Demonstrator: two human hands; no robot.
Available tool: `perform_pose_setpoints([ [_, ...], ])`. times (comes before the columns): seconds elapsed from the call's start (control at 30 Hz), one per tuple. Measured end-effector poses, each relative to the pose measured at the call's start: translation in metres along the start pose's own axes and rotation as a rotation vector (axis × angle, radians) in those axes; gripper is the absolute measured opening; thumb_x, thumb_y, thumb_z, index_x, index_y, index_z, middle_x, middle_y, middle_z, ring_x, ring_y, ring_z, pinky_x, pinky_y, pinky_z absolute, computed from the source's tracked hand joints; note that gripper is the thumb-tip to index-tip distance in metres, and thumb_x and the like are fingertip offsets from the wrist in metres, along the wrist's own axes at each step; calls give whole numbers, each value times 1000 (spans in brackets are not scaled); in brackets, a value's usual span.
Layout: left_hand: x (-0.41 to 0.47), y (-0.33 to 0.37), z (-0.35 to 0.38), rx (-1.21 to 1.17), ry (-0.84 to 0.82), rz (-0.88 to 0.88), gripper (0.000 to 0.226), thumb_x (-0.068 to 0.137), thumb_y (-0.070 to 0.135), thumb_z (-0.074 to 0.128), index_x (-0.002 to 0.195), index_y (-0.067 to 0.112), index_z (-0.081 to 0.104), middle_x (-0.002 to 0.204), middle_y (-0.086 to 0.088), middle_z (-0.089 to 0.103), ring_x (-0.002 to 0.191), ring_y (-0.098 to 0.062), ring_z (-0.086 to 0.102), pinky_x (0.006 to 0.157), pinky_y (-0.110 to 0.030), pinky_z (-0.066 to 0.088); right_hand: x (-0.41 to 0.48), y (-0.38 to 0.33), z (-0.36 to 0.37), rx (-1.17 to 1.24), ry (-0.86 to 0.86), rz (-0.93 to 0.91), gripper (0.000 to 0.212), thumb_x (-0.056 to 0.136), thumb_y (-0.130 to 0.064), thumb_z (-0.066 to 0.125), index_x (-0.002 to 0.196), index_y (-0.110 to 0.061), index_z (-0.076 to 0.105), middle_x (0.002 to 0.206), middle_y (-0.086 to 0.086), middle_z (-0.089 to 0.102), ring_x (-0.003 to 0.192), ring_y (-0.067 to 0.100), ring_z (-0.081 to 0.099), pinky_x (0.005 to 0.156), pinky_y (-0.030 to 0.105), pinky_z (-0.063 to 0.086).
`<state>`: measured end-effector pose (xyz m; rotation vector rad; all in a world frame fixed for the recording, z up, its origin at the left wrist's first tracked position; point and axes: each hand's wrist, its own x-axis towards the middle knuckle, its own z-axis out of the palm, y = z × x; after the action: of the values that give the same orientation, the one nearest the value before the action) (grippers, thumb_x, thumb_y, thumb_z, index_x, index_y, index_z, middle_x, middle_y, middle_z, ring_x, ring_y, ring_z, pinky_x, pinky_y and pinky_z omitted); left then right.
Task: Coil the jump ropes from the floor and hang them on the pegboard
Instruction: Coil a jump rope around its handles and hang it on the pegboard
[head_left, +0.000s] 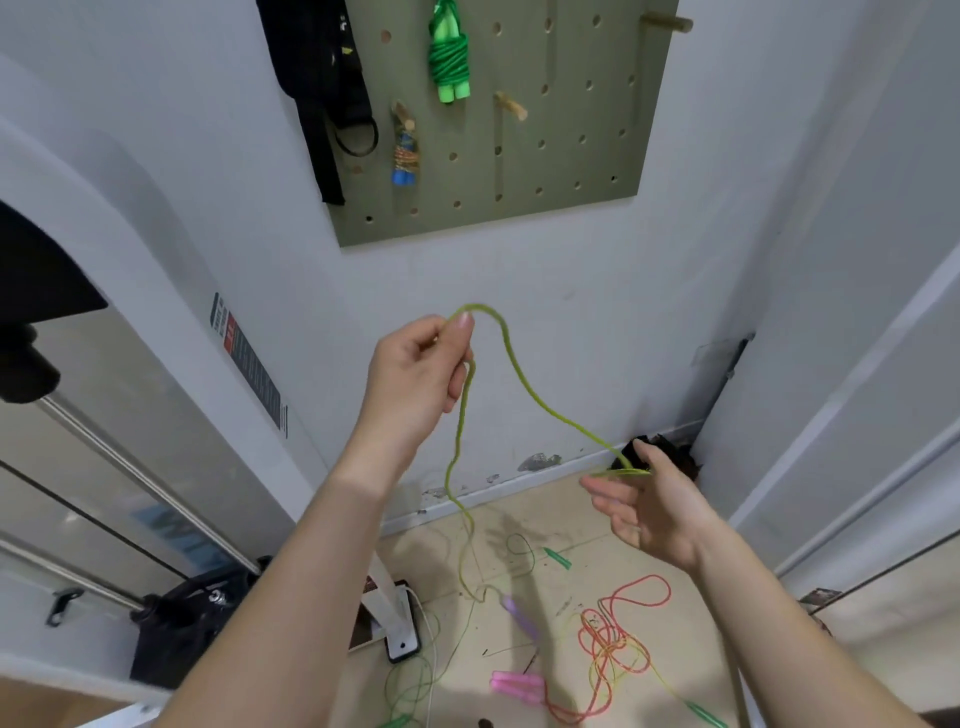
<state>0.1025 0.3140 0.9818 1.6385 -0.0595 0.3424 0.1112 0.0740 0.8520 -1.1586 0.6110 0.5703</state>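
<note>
My left hand (415, 374) is raised in front of the wall and pinches a yellow-green jump rope (524, 384) between thumb and fingers. The rope arcs right and down to my right hand (647, 501), where it lies across my straight fingers under the thumb. Another strand drops from my left hand to a purple handle (517, 616) on the floor. The olive pegboard (571, 171) hangs on the wall above. It carries a coiled green rope (449, 57) and a small coiled rope with blue handles (405, 150).
On the tiled floor lie a tangled red-orange rope (623, 634) with pink handles (514, 683), thin green ropes and a green handle (558, 558). Black straps (327, 93) hang at the pegboard's left. Free wooden pegs (511, 106) stick out. A black bag (182, 623) and a white device (397, 618) sit lower left.
</note>
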Motion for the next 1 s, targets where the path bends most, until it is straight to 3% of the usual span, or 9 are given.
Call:
perform_pose_setpoints([
  [0.17, 9, 24, 9, 97, -80, 183, 42, 99, 26, 49, 68, -2, 47, 50, -11, 39, 43, -13, 34, 44, -19, 29, -16, -10, 16, -476, 102, -386, 73, 83, -29, 73, 146, -21, 36, 128, 2, 53, 110, 17, 56, 86, 36, 49],
  [0.27, 9, 35, 18, 122, -173, 253, 39, 98, 31, 48, 67, 8, 45, 50, -2, 41, 45, -13, 36, 46, -21, 30, -36, -24, 47, -643, -160, -672, 102, 73, -21, 83, 151, -39, 18, 149, -13, 29, 139, 1, 25, 112, 33, 28],
  [0.37, 9, 43, 25, 74, -189, 286, 35, 100, 28, 45, 69, 11, 45, 51, -5, 42, 46, -15, 37, 46, -23, 33, -40, -18, 80, -740, -513, -663, 67, 77, -13, 80, 134, -30, 48, 140, -4, 49, 132, 0, 41, 107, 30, 37],
  [0.47, 14, 51, 22, -26, -100, 271, 32, 102, 25, 42, 72, 13, 45, 52, -3, 46, 46, -15, 41, 44, -22, 35, -20, 9, 91, -799, -441, -661, 5, 90, -11, 65, 92, -15, 68, 98, 7, 70, 94, 9, 62, 94, 34, 47],
  [0.6, 24, 52, 6, -224, -48, 242, 27, 103, 25, 37, 82, 15, 51, 61, -3, 53, 54, -14, 48, 52, -25, 38, 3, 36, 77, -1093, -223, -614, 29, 97, -24, 53, 74, -11, 67, 78, 8, 70, 67, 11, 60, 82, 44, 53],
  [0.7, 22, 23, -4, -234, -48, 40, 14, 101, 16, 43, 111, 17, 52, 76, -5, 61, 59, -13, 50, 55, -21, 41, -11, 26, 88, -830, -221, -587, 31, 100, -20, 49, 73, -10, 61, 73, 13, 70, 63, 26, 65, 65, 42, 57],
  [0.8, -6, -32, -10, -313, -30, -248, 41, 92, 19, 57, 131, 14, 46, 92, -3, 67, 75, -14, 55, 68, -23, 47, -35, -4, 110, -548, -253, -620, 26, 100, -18, 49, 80, -4, 58, 70, 16, 69, 53, 22, 66, 51, 30, 56],
  [0.9, -47, -75, 0, -260, -344, -379, 47, 83, 49, 61, 115, 15, 61, 101, -4, 70, 94, -19, 61, 84, -31, 46, -54, -33, 121, -394, -254, -665, 26, 100, -19, 51, 80, -4, 58, 62, 11, 67, 51, 17, 67, 47, 25, 55],
  [1.0, -79, -95, 11, -58, -593, -375, 38, 81, 53, 58, 86, 17, 65, 83, -5, 70, 83, -20, 63, 88, -39, 45, -56, -52, 129, -289, -205, -688, 28, 101, -21, 49, 78, -6, 56, 60, 10, 67, 49, 16, 66, 45, 22, 52],
])
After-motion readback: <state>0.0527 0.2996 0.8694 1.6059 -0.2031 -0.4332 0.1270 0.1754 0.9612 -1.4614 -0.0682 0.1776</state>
